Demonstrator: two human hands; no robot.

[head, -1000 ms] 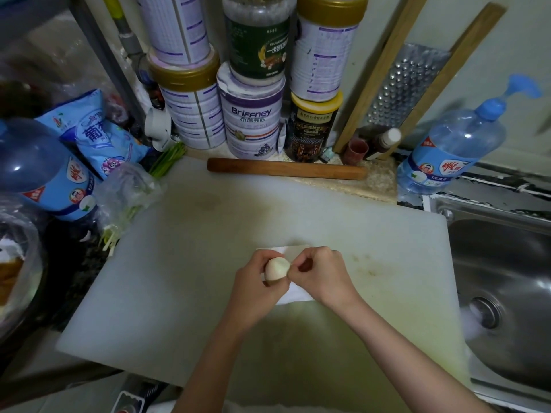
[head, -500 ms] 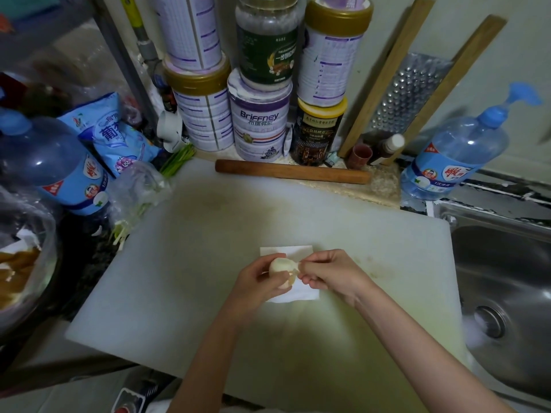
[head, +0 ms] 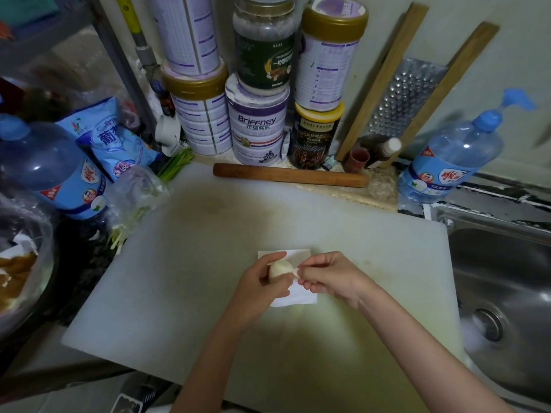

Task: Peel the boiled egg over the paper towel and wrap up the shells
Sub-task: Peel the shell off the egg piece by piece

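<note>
The left hand (head: pixel 262 289) grips the boiled egg (head: pixel 280 269) just above the paper towel (head: pixel 299 256), which lies flat on the white cutting board (head: pixel 179 263). The right hand (head: pixel 331 278) pinches a flap of shell (head: pixel 295 272) at the egg's right side. A rolling pin (head: pixel 289 175) lies along the board's far edge, and a sink (head: pixel 507 278) sits to the right.

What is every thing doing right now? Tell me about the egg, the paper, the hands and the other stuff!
egg: held over the paper towel, not fully peeled.
left hand: grips the egg.
right hand: pinches a shell piece at the egg.
paper towel: flat on the cutting board, not wrapped.
rolling pin: lying on its side.
grater: leaning against the wall.
pump bottle: upright beside the sink.
</note>
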